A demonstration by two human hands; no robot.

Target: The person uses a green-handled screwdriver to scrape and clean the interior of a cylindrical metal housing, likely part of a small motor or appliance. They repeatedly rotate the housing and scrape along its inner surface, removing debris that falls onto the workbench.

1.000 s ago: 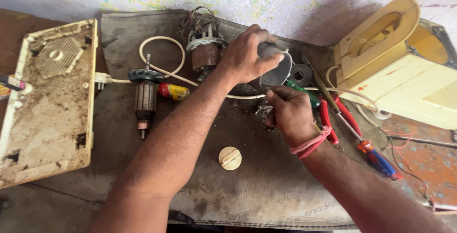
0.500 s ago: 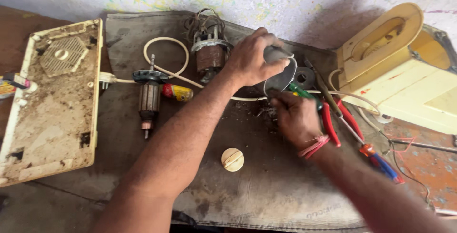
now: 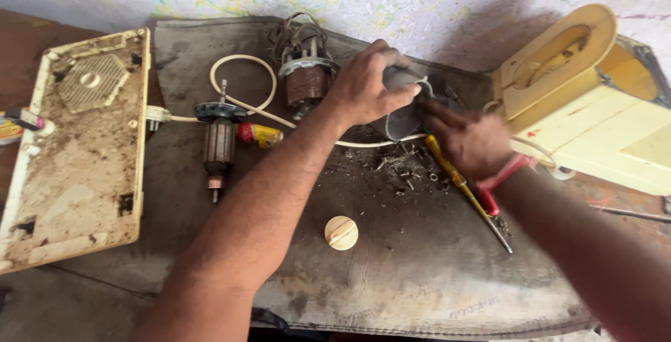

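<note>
- The person's left hand (image 3: 367, 90) is curling over the top of a grey metal housing (image 3: 404, 115), fingers wrapped around its upper rim and gripping it.
- That housing is sitting near the back middle of the dark rubber mat (image 3: 391, 272), just right of the copper-wound stator (image 3: 305, 76).
- The right hand (image 3: 467, 139) is pressing in against the housing's right side, fingers pointing toward it. It is blurred, so I cannot tell whether it is pinching anything.
- A red band is sitting around the right wrist.
- A yellow-handled screwdriver (image 3: 458, 184) is lying on the mat just under the right hand, its tip pointing toward the near right.
- Small screws and bits (image 3: 405, 171) are lying scattered on the mat just below the housing.
- A white cord (image 3: 244, 80) is looping across the mat from the left and passing under the left forearm.
- A motor armature (image 3: 219, 143) is lying upright on the mat's left part, with a small yellow and red tool (image 3: 260, 134) just beside it.
- A round cream knob (image 3: 341, 233) is resting alone on the mat, nearer to me than the hands.
- A dirty cream base panel (image 3: 77, 146) is lying at the left, off the mat.
- A cream appliance body (image 3: 594, 118) is standing at the right, close behind the right hand.
</note>
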